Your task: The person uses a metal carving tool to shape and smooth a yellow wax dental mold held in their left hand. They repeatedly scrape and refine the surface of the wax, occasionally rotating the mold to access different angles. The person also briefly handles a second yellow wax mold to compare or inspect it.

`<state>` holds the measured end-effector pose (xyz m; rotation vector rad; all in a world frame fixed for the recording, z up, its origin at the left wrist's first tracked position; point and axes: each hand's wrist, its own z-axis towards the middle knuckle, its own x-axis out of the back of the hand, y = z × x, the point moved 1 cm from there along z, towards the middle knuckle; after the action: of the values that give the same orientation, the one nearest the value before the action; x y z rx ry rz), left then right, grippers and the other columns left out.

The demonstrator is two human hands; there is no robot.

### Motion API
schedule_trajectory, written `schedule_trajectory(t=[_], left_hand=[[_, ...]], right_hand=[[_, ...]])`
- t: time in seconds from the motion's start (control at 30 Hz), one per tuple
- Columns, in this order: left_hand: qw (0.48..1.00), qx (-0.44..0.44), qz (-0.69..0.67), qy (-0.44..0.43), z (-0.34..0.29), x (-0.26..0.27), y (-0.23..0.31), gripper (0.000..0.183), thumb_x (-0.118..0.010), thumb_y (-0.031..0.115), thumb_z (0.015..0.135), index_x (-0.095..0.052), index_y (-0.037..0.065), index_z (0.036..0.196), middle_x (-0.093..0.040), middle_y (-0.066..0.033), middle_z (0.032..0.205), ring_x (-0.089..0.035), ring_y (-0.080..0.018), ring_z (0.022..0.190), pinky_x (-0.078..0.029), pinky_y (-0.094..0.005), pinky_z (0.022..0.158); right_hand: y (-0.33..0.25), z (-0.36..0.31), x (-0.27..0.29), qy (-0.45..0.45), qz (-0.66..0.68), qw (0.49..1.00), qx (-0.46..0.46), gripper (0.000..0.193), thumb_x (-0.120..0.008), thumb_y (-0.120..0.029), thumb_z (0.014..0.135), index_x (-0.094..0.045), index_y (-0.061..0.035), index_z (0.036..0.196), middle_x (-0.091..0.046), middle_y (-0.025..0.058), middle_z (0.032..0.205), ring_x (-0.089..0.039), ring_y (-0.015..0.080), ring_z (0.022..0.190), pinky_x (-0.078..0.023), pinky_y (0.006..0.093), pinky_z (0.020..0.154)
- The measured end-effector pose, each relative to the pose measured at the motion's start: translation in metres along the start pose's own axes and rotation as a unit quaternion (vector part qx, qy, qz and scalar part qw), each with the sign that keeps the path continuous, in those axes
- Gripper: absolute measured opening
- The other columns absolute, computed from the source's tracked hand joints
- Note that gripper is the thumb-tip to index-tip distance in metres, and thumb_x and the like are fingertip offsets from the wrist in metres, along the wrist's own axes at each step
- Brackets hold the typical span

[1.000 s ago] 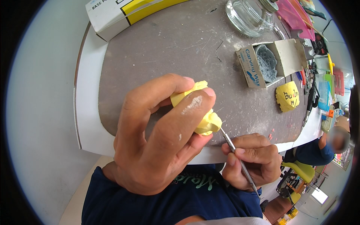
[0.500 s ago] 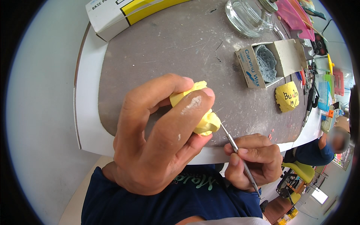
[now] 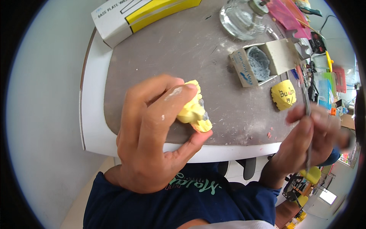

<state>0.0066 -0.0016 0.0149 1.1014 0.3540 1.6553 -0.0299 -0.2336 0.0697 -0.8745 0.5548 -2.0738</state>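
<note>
My left hand [image 3: 143,129] grips a yellow plaster dental cast [image 3: 191,111] between fingers and thumb, above the near part of the board. Grey-blue wax [image 3: 204,108] shows along the cast's right side. Far to the right, my right hand [image 3: 314,139] is raised, blurred by motion, with its fingers closed on a thin metal carving tool [image 3: 308,147]. The tool points away from me, well apart from the cast. A second yellow cast piece [image 3: 283,97] with handwriting on it lies on the board, a little left of the right hand.
An opened carton [image 3: 240,70] with grey-blue wax sits beyond the second cast. Behind it stand a glass spirit burner [image 3: 242,21] and a pink tray [image 3: 289,17]. A white and yellow box [image 3: 114,24] lies far left. Tools and plastic containers crowd the right; a person sits beyond.
My right hand has swung right and away with the carving tool, off the cast. My left hand has tilted the cast and shifted slightly left, so the wax shows.
</note>
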Motion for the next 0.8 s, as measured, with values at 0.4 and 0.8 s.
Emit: schedule_trajectory(t=[0.4,0.8], left_hand=[[0.999,0.034,-0.008,-0.011,-0.001,0.0,0.002,0.083,-0.086,-0.006,0.058,-0.045,0.003,0.13,-0.047,-0.0173,0.124,-0.059,-0.03,0.117,-0.054,-0.0366,0.096],[0.999,0.037,-0.019,0.0,-0.003,-0.003,-0.004,0.079,-0.087,-0.005,0.061,-0.043,0.005,0.126,-0.045,-0.0158,0.122,-0.061,-0.0321,0.115,-0.055,-0.0373,0.096]], right_hand=[[0.058,0.083,-0.01,-0.017,0.086,0.987,-0.137,0.009,-0.064,-0.006,0.093,-0.062,0.0024,0.095,-0.072,0.0141,0.088,-0.07,0.0141,0.078,-0.057,0.0249,0.074],[0.072,0.081,-0.01,-0.024,0.122,0.985,-0.117,0.013,-0.063,-0.006,0.094,-0.064,0.0048,0.101,-0.072,0.0168,0.095,-0.071,0.0171,0.081,-0.057,0.0258,0.078]])
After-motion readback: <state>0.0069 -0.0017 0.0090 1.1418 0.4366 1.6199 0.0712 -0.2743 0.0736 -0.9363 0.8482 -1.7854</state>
